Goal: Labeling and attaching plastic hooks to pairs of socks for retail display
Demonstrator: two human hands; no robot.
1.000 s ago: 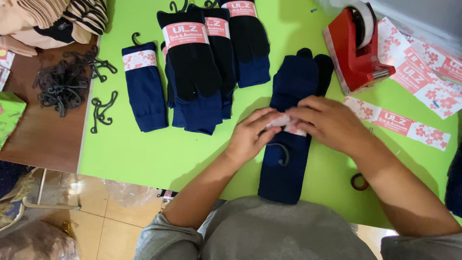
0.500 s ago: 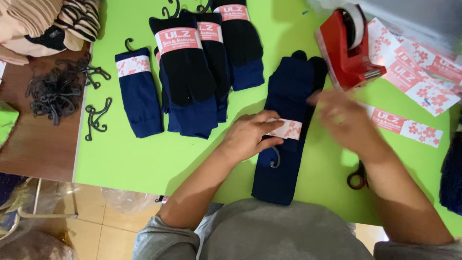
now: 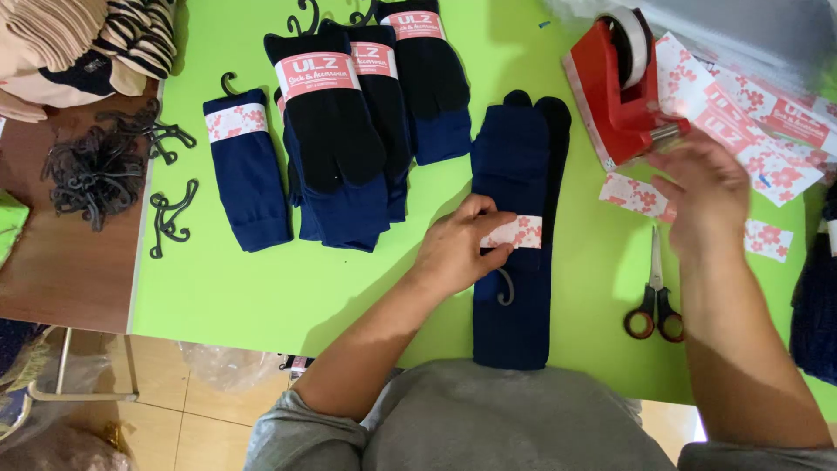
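Note:
A dark navy pair of socks [image 3: 514,174] lies lengthwise on the green table, a small black hook [image 3: 505,288] on its lower half. My left hand [image 3: 458,244] presses a pink flowered paper band [image 3: 516,232] against the socks' middle. My right hand [image 3: 708,187] hovers with fingers spread just below the red tape dispenser [image 3: 615,96], over a flowered label strip [image 3: 635,194], holding nothing I can see.
Banded sock pairs [image 3: 349,131] and one navy pair [image 3: 244,166] lie at the upper left. Scissors with red handles [image 3: 656,301] lie right of the socks. More flowered labels [image 3: 767,131] sit at the right; loose black hooks [image 3: 96,166] on the brown surface at the left.
My right hand left the paper band and moved up and right to the tape dispenser. My left hand stayed pressing the band. The scissors came into view.

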